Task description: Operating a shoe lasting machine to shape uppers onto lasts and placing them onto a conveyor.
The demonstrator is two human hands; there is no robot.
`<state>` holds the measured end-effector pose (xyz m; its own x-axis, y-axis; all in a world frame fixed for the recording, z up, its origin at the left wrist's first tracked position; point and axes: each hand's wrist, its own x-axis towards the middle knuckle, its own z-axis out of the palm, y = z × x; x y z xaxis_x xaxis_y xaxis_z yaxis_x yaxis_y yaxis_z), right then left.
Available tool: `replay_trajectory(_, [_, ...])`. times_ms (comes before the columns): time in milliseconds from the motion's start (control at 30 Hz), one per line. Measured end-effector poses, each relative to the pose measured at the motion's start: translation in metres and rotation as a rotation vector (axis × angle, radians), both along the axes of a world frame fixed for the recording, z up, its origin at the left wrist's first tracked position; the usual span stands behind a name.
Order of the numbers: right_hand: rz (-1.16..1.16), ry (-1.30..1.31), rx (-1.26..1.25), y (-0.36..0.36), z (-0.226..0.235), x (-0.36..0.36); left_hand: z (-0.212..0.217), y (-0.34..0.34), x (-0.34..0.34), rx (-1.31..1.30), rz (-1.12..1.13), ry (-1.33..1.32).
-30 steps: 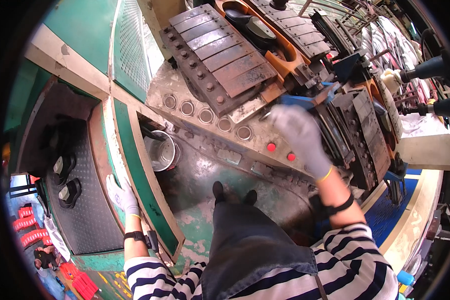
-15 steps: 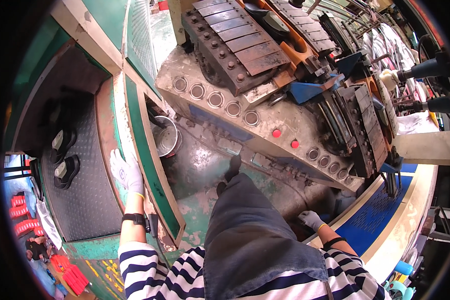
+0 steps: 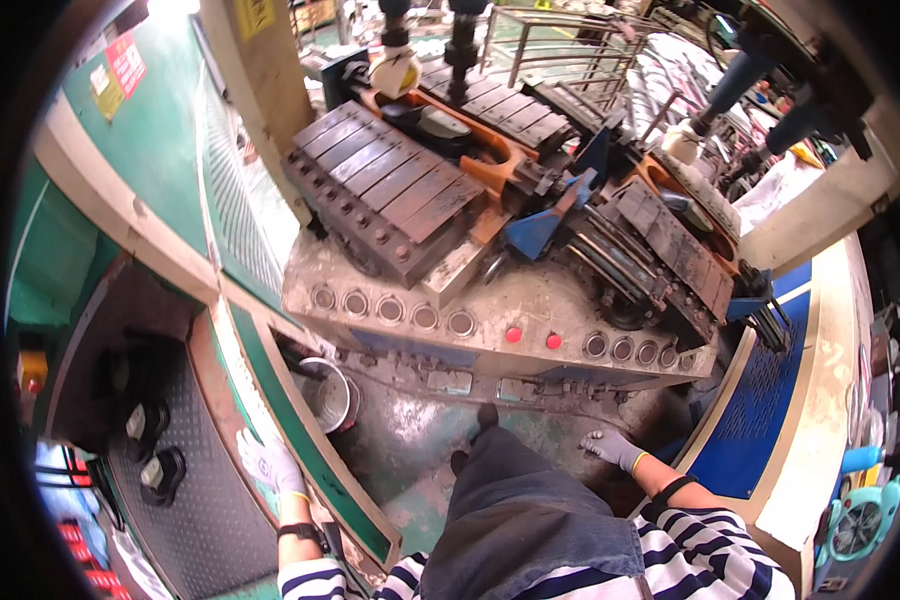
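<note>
**Both gloved hands hang low beside a seated person's knees, off the machine deck**

The left hand [image 3: 270, 465], in a white glove, lies flat with its fingers spread on the green-edged frame rail [image 3: 315, 470] that runs along the person's left side. It grips nothing; the palm only rests on the rail's top edge. Just to the right of this hand, and a little further from the body, a round metal bucket [image 3: 328, 395] stands on the stained floor. To the hand's left lies a dark tread-plate step [image 3: 185, 500] with a pair of black foot pedals [image 3: 150, 445] on it.

The right hand [image 3: 610, 447], in a grey glove with a yellow cuff, hovers loosely open beside the right knee, fingers slightly curled and empty. Whether it touches anything beneath it I cannot tell. To its right runs a blue perforated mat [image 3: 760, 400].

Ahead of both hands, beyond the grey trouser legs [image 3: 510, 510] and black shoes [image 3: 475, 435], stands the machine deck [image 3: 530, 300]. Its front edge carries a row of round sockets [image 3: 390, 307] and two red buttons [image 3: 530, 338], which sit above the right hand and well apart from it. Further up on the deck lie a dark slatted metal block [image 3: 390, 190], an orange bracket [image 3: 495, 165] and a blue wedge-shaped piece [image 3: 540, 225].
</note>
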<state>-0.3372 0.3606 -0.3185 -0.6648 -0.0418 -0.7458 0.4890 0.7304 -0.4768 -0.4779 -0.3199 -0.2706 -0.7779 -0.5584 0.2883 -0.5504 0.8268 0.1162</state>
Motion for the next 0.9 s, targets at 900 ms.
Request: replay_trajectory(900, [0.024, 1.303, 0.183, 0.313, 0.246, -0.353, -0.047, 0.257, 0.075, 0.57, 0.307, -0.108])
